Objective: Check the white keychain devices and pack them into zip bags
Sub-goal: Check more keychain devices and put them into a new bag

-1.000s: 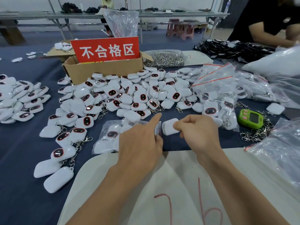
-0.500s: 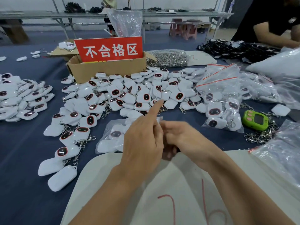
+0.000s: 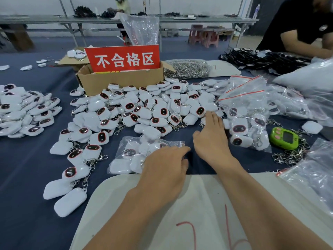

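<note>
Right hand (image 3: 210, 139), open-fingered and empty, stretches toward keychain devices (image 3: 200, 110) just ahead; left hand (image 3: 165, 165), grip unclear, rests on zip bag (image 3: 129, 152).

— We see glossy white plastic on the keychain devices (image 3: 163, 112), with dark shiny faces.
— And we see thin clear film on the zip bag (image 3: 137, 150), crinkled and glinting.
— The counter (image 3: 27, 168) wears matt dark blue cloth, we agree.
— The box (image 3: 122, 82) looks to us like plain matt cardboard; the clasps (image 3: 187, 70) bright metal; the timer (image 3: 283, 138) smooth green plastic.
</note>
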A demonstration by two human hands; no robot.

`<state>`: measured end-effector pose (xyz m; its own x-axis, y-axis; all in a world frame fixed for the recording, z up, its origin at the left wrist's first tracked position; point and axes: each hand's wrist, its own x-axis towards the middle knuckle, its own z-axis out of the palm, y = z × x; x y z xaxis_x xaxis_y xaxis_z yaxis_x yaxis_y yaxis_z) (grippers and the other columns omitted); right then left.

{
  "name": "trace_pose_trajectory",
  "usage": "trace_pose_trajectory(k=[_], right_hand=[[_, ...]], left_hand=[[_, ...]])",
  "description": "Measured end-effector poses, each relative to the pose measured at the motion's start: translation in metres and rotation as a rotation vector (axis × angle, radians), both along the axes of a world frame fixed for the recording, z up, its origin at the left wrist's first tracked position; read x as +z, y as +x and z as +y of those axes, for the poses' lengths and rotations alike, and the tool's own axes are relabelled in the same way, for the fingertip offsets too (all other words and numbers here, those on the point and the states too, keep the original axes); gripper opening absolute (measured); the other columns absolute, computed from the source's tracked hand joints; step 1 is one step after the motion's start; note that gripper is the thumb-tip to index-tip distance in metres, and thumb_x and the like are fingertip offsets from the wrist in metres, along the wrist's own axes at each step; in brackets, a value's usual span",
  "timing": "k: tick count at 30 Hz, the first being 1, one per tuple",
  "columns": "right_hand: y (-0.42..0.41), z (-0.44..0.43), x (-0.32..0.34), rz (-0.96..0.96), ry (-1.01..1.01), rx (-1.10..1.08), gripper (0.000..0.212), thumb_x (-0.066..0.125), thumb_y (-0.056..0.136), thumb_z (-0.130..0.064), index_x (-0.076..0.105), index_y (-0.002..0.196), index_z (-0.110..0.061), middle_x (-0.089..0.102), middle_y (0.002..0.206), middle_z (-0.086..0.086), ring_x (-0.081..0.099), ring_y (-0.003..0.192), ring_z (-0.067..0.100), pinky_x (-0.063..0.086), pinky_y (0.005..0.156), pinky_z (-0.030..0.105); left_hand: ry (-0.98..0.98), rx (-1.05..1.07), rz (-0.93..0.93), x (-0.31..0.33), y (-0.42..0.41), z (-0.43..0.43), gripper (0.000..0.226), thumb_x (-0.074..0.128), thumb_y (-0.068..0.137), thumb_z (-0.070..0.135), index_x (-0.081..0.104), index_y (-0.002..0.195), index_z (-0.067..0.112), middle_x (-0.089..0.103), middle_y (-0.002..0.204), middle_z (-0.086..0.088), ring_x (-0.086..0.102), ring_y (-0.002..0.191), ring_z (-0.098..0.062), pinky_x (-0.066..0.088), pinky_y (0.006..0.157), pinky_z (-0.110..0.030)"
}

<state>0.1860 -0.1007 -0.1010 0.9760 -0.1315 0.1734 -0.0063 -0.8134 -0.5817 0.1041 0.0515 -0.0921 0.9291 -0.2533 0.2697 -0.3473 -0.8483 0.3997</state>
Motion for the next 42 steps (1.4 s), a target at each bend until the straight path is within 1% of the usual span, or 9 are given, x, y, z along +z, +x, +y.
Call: trace_pose_trajectory(k=[11, 16, 18, 21, 23, 30, 34, 38, 42], right_hand=[[-0.033, -0.007, 0.007, -0.034, -0.078, 0.009, 0.006, 0.061, 0.094, -0.017, 0.058, 0.096, -0.013, 0.049, 0.117, 0.001, 0.054, 0.102, 0.026, 0.04, 0.081, 0.036], [-0.051, -0.006, 0.008, -0.014, -0.18, -0.062, 0.029, 0.062, 0.095, -0.03, 0.053, 0.071, -0.015, 0.061, 0.094, 0.004, 0.059, 0.092, 0.03, 0.044, 0.078, 0.039], [-0.054, -0.007, 0.009, -0.06, -0.056, -0.105, 0.026, 0.063, 0.096, -0.034, 0.054, 0.077, -0.019, 0.062, 0.09, 0.001, 0.059, 0.091, 0.028, 0.045, 0.078, 0.04], [-0.053, -0.005, 0.009, -0.022, -0.113, -0.006, 0.03, 0.061, 0.097, -0.031, 0.058, 0.127, -0.023, 0.058, 0.134, -0.001, 0.051, 0.122, 0.028, 0.039, 0.1, 0.042], [-0.048, -0.006, 0.007, 0.021, -0.196, 0.046, 0.028, 0.058, 0.096, -0.03, 0.058, 0.124, -0.027, 0.06, 0.132, -0.002, 0.05, 0.124, 0.027, 0.036, 0.1, 0.041], [-0.059, -0.006, 0.022, -0.044, 0.388, 0.155, 0.019, 0.072, 0.079, -0.016, 0.057, 0.086, -0.027, 0.066, 0.061, -0.002, 0.05, 0.052, 0.009, 0.043, 0.051, 0.02], [-0.067, -0.003, 0.03, 0.002, 0.568, 0.248, 0.014, 0.07, 0.068, -0.017, 0.062, 0.079, -0.023, 0.068, 0.065, 0.006, 0.048, 0.056, 0.014, 0.043, 0.055, 0.031], [-0.068, -0.009, 0.038, 0.002, 0.866, 0.259, 0.026, 0.08, 0.074, 0.005, 0.078, 0.084, -0.018, 0.077, 0.077, 0.006, 0.067, 0.066, 0.011, 0.054, 0.063, 0.023], [-0.066, -0.01, 0.039, 0.089, 1.054, 0.247, 0.022, 0.072, 0.083, 0.006, 0.082, 0.09, -0.013, 0.071, 0.076, 0.009, 0.05, 0.059, 0.011, 0.038, 0.054, 0.02]], left_hand=[[-0.054, -0.003, -0.013, -0.003, 0.0, 0.002, 0.028, 0.049, 0.093, 0.025, 0.068, 0.111, 0.032, 0.069, 0.094, 0.009, 0.057, 0.09, -0.016, 0.044, 0.072, -0.036], [-0.047, 0.013, -0.008, -0.003, 0.001, 0.002, 0.027, 0.053, 0.094, 0.024, 0.068, 0.114, 0.034, 0.069, 0.096, 0.011, 0.057, 0.092, -0.015, 0.033, 0.068, -0.031], [-0.039, 0.015, -0.008, -0.002, 0.0, 0.001, 0.027, 0.052, 0.093, 0.025, 0.067, 0.113, 0.035, 0.069, 0.096, 0.011, 0.055, 0.091, -0.015, 0.029, 0.067, -0.03], [-0.061, 0.018, 0.002, -0.002, 0.001, 0.001, 0.027, 0.053, 0.093, 0.025, 0.068, 0.113, 0.034, 0.068, 0.092, 0.01, 0.056, 0.09, -0.016, 0.033, 0.067, -0.032], [-0.044, 0.014, 0.003, -0.002, 0.002, 0.001, 0.026, 0.053, 0.092, 0.025, 0.068, 0.111, 0.034, 0.065, 0.086, 0.01, 0.056, 0.087, -0.016, 0.034, 0.066, -0.033], [-0.468, 0.145, -0.111, 0.001, 0.004, -0.002, 0.019, 0.065, 0.092, 0.029, 0.068, 0.109, 0.037, 0.065, 0.089, 0.019, 0.058, 0.085, -0.003, 0.046, 0.078, -0.021], [-0.53, 0.076, -0.119, 0.008, 0.006, 0.002, 0.03, 0.065, 0.09, 0.029, 0.068, 0.117, 0.041, 0.064, 0.1, 0.031, 0.058, 0.098, 0.007, 0.04, 0.08, -0.006], [-0.616, 0.094, -0.087, 0.008, 0.005, 0.004, 0.009, 0.07, 0.092, 0.028, 0.075, 0.097, 0.034, 0.071, 0.085, 0.028, 0.066, 0.08, 0.004, 0.041, 0.069, -0.005], [-0.607, 0.086, -0.027, 0.008, 0.002, 0.001, 0.007, 0.068, 0.094, 0.03, 0.069, 0.088, 0.03, 0.07, 0.068, 0.015, 0.06, 0.059, -0.007, 0.041, 0.056, -0.014]])
